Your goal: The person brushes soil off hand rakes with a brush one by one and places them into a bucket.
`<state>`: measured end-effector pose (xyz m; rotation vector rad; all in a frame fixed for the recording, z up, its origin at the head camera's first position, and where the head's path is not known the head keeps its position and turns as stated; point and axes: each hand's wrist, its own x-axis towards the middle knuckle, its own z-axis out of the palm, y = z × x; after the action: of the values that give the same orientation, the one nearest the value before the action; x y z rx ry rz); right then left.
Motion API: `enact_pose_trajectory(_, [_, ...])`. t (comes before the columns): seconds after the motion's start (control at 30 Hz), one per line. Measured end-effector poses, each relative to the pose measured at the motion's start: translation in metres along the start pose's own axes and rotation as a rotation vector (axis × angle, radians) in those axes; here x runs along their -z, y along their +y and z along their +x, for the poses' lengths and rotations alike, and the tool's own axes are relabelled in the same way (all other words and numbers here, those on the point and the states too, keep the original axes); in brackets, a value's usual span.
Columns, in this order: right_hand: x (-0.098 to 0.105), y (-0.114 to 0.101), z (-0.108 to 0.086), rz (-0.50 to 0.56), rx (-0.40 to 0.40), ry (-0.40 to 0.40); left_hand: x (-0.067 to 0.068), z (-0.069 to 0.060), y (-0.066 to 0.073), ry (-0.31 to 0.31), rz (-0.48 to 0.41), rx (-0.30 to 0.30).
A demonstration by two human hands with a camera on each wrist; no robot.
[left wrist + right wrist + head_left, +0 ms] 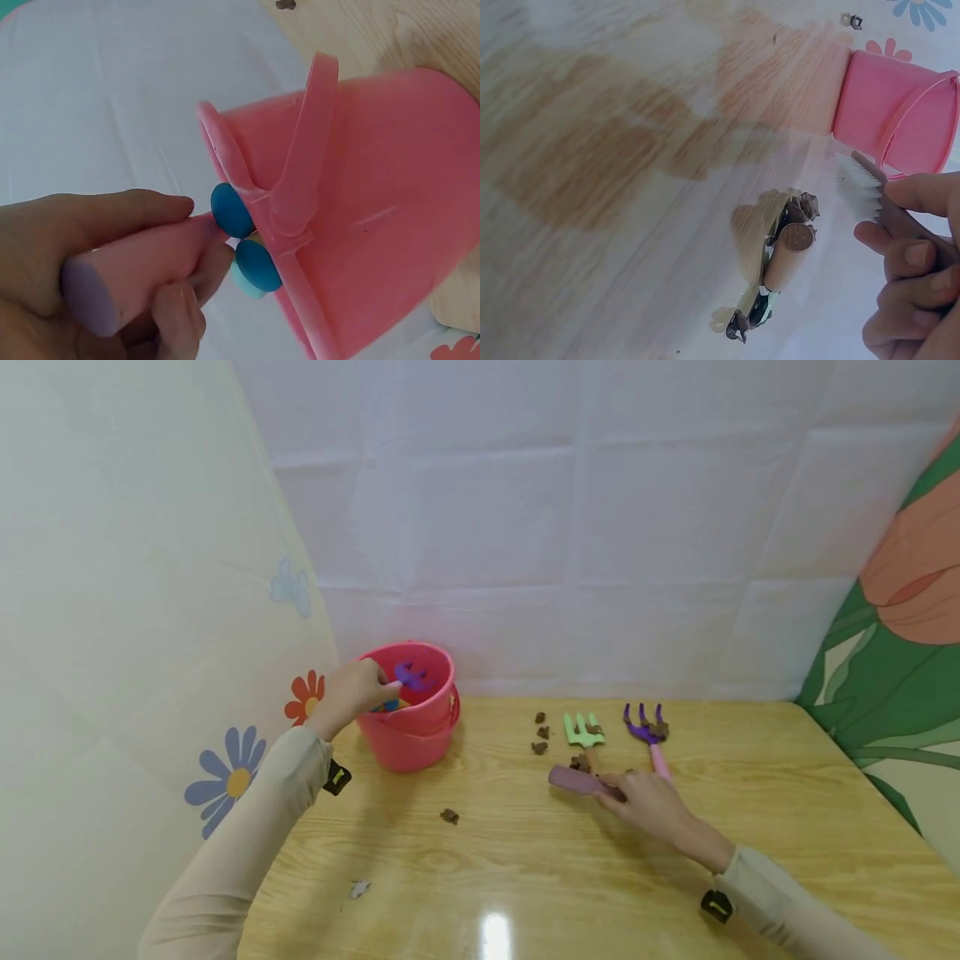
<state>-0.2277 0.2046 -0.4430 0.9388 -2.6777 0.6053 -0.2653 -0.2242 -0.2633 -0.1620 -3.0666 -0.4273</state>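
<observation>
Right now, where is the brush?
In the head view, the brush is right of centre, held in the right hand, just below the green fork.

I'm seeing a pink-handled purple rake [408,677] slanting into the pink bucket [405,750], a mauve, white-bristled brush [573,780] hovering above the desk [480,860].

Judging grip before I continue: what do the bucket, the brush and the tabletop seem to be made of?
Bucket: likely smooth plastic, from its even pink colour and soft sheen.
Brush: white bristles, probably synthetic, in fine strands; dull handle, plastic or wood unclear.
Tabletop: glossy wood or wood-look laminate; grain shows and light reflects brightly.
</observation>
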Motion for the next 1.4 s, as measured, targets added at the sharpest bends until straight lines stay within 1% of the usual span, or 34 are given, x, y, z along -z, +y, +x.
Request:
enact_pose_trajectory(0.03, [0.000, 0.000, 0.000, -0.002, 0.000, 0.000, 0.001, 0.001, 0.000, -0.005, 0.012, 0.010])
enact_pose_trajectory(0.1, [-0.001, 0.001, 0.000, -0.007, 0.002, 0.004, 0.002, 0.003, 0.001, -0.019, -0.001, 0.035])
enact_pose_trajectory(0.17, [-0.002, 0.002, 0.000, -0.021, 0.013, 0.021, 0.001, 0.006, 0.000, -0.016, -0.009, 0.051])
enact_pose_trajectory(0.27, [-0.003, 0.002, 0.000, -0.039, 0.025, 0.043, -0.003, 0.012, -0.001, 0.018, -0.037, 0.059])
enact_pose_trajectory(0.33, [-0.003, 0.002, 0.000, -0.047, 0.036, 0.057, -0.005, 0.014, -0.001, 0.050, -0.032, 0.057])
enact_pose_trajectory(0.47, [-0.003, 0.002, -0.001, -0.045, 0.036, 0.057, -0.010, 0.019, -0.001, 0.131, -0.022, 0.016])
enact_pose_trajectory(0.57, [-0.002, 0.002, -0.002, -0.038, 0.031, 0.048, -0.014, 0.022, -0.002, 0.199, -0.016, -0.044])
enact_pose_trajectory(0.63, [-0.002, 0.001, -0.002, -0.032, 0.032, 0.049, -0.016, 0.025, -0.002, 0.224, -0.019, -0.073])
enact_pose_trajectory(0.73, [-0.004, 0.003, -0.003, -0.035, 0.058, 0.073, -0.020, 0.028, -0.002, 0.227, -0.028, -0.092])
enact_pose_trajectory(0.83, [-0.005, 0.003, -0.003, -0.048, 0.080, 0.101, -0.024, 0.033, -0.003, 0.213, -0.039, -0.079])
enact_pose_trajectory(0.9, [-0.005, 0.003, -0.003, -0.053, 0.081, 0.107, -0.026, 0.035, -0.004, 0.207, -0.042, -0.064])
enact_pose_trajectory(1.07, [-0.004, 0.000, -0.005, -0.031, 0.052, 0.065, -0.029, 0.040, -0.010, 0.178, -0.068, -0.009])
enact_pose_trajectory(1.2, [-0.002, -0.002, -0.006, -0.007, 0.045, 0.039, -0.028, 0.043, -0.018, 0.141, -0.119, 0.024])
enact_pose_trajectory(1.33, [-0.001, -0.005, -0.007, 0.009, 0.043, 0.036, -0.027, 0.046, -0.027, 0.137, -0.160, 0.016])
enact_pose_trajectory(1.4, [-0.001, -0.006, -0.008, 0.012, 0.048, 0.043, -0.026, 0.047, -0.032, 0.146, -0.180, -0.006])
